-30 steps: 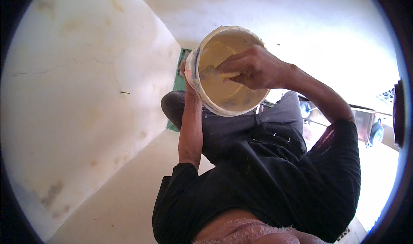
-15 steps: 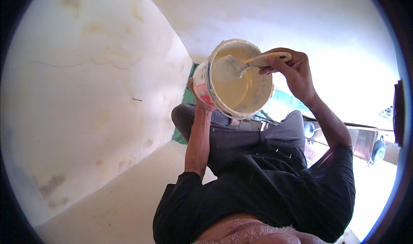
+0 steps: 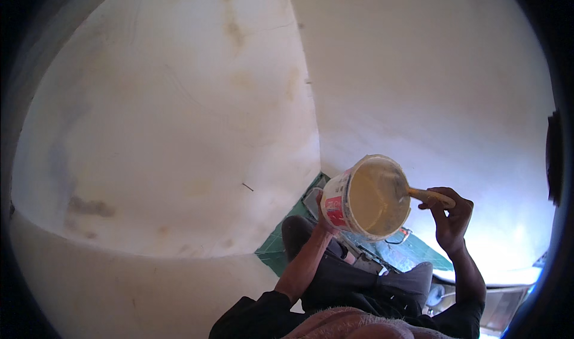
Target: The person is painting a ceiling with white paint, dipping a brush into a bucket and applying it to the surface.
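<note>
A white plastic bucket (image 3: 336, 202) with a red label patch is tilted, its open mouth facing up toward me. Cream-coloured paint (image 3: 369, 202) coats the inside. My left hand (image 3: 324, 218) grips the bucket's left side, with its fingers partly hidden behind it. In my right hand (image 3: 453, 218) is the pale handle of a paintbrush (image 3: 426, 195), pinched between thumb and fingers. The brush head, smeared with paint, is at the right part of the bucket's mouth, close to the rim. Whether its bristles touch the paint I cannot tell.
Stained pale walls meet at a corner (image 3: 318, 141) beyond the bucket. A nail (image 3: 247, 187) sticks out of the left wall. Below are green tiles (image 3: 276, 248) and my bent legs (image 3: 359, 278). A blue-green sheet (image 3: 391, 252) and a round blue thing (image 3: 436, 293) lie lower right.
The view has swung upward and left, so the bucket and both hands appear lower and farther right. The brush head has shifted from mid-mouth toward the bucket's right rim.
</note>
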Motion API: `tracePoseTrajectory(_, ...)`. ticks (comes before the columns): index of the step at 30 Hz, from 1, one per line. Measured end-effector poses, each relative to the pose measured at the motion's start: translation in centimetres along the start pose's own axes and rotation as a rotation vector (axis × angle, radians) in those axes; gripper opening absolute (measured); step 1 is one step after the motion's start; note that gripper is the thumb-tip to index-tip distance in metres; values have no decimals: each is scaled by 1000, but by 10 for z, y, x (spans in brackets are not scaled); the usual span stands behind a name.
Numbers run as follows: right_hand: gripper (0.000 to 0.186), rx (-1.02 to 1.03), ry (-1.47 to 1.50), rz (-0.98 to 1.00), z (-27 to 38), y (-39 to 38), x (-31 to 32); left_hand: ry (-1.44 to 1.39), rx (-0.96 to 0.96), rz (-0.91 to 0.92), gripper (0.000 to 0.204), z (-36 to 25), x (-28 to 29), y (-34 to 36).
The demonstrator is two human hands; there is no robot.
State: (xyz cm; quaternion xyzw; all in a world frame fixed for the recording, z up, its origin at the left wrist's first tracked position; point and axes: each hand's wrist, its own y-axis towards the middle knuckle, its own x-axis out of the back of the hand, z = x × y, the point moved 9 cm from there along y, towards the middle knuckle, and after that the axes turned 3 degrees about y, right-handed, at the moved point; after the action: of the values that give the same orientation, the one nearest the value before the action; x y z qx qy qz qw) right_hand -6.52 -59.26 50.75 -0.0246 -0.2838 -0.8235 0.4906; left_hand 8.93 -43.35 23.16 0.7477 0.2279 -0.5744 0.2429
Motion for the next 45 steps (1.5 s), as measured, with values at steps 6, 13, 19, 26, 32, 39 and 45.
tracePoseTrajectory(6,21,-396,441,181,-55,-8,-43,-34,16,6,87,4,12,1)
tracePoseTrajectory(13,20,-195,216,144,-51,13,-39,22,15,21,82,3,20,-3)
tracePoseTrajectory(19,28,395,-357,205,-2,8,-22,71,-14,-108,87,-2,-11,9)
tracePoseTrajectory(26,19,90,-163,28,-3,-3,19,122,-24,-2,95,2,-20,12)
tracePoseTrajectory(32,21,-298,442,231,-54,-10,-29,-115,-64,112,90,-2,-12,2)
tracePoseTrajectory(39,21,-315,538,79,-68,10,-31,263,-140,-98,89,-15,5,1)
tracePoseTrajectory(45,22,164,-149,79,-29,21,-10,172,-48,-50,93,-6,-6,8)
